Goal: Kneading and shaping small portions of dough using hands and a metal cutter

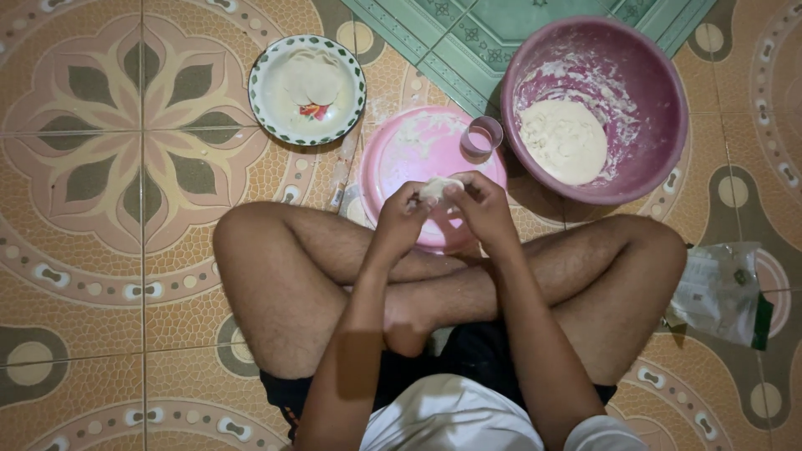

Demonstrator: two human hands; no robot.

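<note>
Both hands pinching a small dough piece above a pink plate

The left hand (pixel 399 219) and right hand (pixel 483 206) are gripping a pale, soft-looking dough piece (pixel 438 189) between their fingertips, over the floured pink plate (pixel 409 154). At three o'clock a crumpled clear bag with a green edge (pixel 720 292) is lying on the tiles; its print is too blurred to make out. The hands are hiding the dough's underside.

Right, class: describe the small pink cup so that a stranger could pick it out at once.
Find the big purple bowl of dough at the upper right. Just left of it lies a flat pink plate, and the small pink cup stands on that plate's right edge. It alone is small, ring-shaped and holds no dough.
</note>
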